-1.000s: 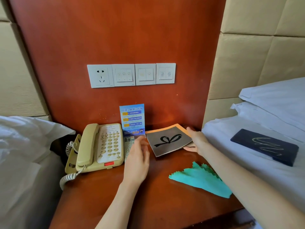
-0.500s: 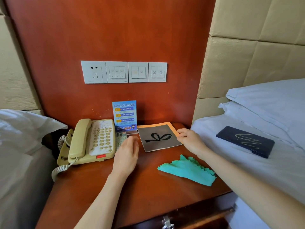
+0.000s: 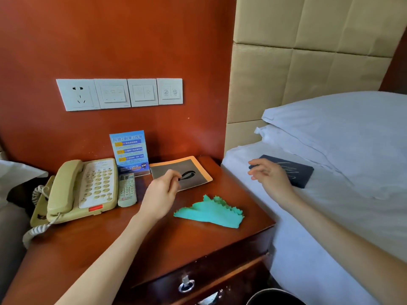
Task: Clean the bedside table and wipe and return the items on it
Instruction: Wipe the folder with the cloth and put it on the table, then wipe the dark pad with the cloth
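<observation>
The red-brown bedside table (image 3: 92,245) carries a beige telephone (image 3: 74,190), a grey remote (image 3: 127,190), an upright blue card (image 3: 130,151), a dark square booklet with a bow print (image 3: 193,170) and a green cloth (image 3: 211,213). My left hand (image 3: 161,194) hovers over the booklet's near left corner, fingers loosely curled, holding nothing. My right hand (image 3: 267,175) is out over the bed with fingers spread, just above the near end of a dark blue folder (image 3: 295,172) that lies on the white sheet.
A socket and switch panel (image 3: 120,93) sits on the wooden wall. Pillows (image 3: 343,126) lie at the head of the bed on the right. The table's drawer has a ring pull (image 3: 186,285). A dark bin rim (image 3: 273,297) shows at the bottom.
My right hand left the booklet and moved right over the bed to the blue folder. My left hand shifted right from beside the remote to the booklet's corner.
</observation>
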A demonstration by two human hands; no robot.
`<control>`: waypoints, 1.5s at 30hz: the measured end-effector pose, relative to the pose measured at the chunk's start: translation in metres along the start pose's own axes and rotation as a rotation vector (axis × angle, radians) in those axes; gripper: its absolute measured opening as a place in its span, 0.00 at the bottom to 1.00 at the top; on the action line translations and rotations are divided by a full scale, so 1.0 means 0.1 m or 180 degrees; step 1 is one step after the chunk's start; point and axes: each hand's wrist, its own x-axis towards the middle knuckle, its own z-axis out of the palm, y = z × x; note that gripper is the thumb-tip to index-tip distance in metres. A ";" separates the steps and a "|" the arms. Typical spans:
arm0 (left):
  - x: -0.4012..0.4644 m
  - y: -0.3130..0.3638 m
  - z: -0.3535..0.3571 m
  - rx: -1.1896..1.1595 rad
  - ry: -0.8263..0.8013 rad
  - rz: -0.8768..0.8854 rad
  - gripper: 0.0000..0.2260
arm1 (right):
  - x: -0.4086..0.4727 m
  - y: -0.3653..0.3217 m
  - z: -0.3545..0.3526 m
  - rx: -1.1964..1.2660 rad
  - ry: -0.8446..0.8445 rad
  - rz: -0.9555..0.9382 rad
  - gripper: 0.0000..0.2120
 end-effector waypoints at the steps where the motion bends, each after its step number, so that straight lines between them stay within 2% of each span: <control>1: 0.06 0.09 0.06 -0.0066 -0.0043 0.0009 0.06 | 0.00 0.04 -0.08 0.0078 0.0035 0.0023 0.15; 6: 0.42 0.54 0.48 -0.0118 -0.0386 0.0267 0.07 | 0.03 0.29 -0.38 0.0239 0.0289 0.0024 0.15; 11: 0.80 0.85 1.06 -0.0413 -0.0749 0.0253 0.09 | 0.17 0.60 -0.83 0.0540 0.0664 0.0374 0.13; 14: 0.97 1.01 1.40 -0.0644 -0.0975 0.0041 0.12 | 0.24 0.79 -1.03 0.0489 0.0965 0.0557 0.16; 17: 1.13 1.17 1.66 -0.0835 -0.1182 -0.0341 0.17 | 0.35 0.89 -1.10 0.0688 0.0993 0.1076 0.19; 22: 1.40 1.37 2.01 -0.0497 -0.1863 -0.1084 0.23 | 0.47 0.95 -1.15 0.1756 0.0747 0.1449 0.21; 26: 1.50 1.45 2.07 -0.0350 -0.1713 -0.1436 0.17 | 0.52 0.96 -1.21 0.2201 0.0686 0.1638 0.14; 29: 1.53 1.39 2.00 -0.0028 -0.1548 -0.1314 0.15 | 0.53 0.97 -1.26 0.2636 0.0690 0.1837 0.08; 32: 1.52 1.23 1.89 0.0344 -0.1479 -0.0874 0.13 | 0.50 0.94 -1.24 0.3069 0.0614 0.1846 0.07; 33: 1.51 1.17 1.83 0.0161 -0.1290 -0.0992 0.13 | 0.48 0.92 -1.22 0.3241 0.0597 0.1777 0.07; 34: 1.45 1.14 1.79 -0.0600 -0.1180 -0.1317 0.13 | 0.46 0.89 -1.18 0.3392 0.0565 0.1696 0.06; 35: 1.40 1.12 1.69 -0.1618 -0.0960 -0.1983 0.13 | 0.44 0.85 -1.14 0.3497 0.0516 0.1613 0.06; 36: 1.35 1.08 1.59 -0.2470 -0.0867 -0.2294 0.14 | 0.42 0.80 -1.09 0.3552 0.0448 0.1526 0.07; 38: 1.19 1.01 1.30 -0.3233 -0.0985 -0.2413 0.14 | 0.36 0.72 -0.97 0.3634 0.0249 0.1288 0.08; 41: 0.95 0.74 0.84 -0.3297 -0.1346 -0.2280 0.13 | 0.23 0.59 -0.71 0.3616 -0.0116 0.1054 0.10; 45: 0.57 0.31 0.20 -0.3233 -0.1582 -0.2227 0.10 | 0.06 0.44 -0.24 0.3425 -0.0466 0.1060 0.11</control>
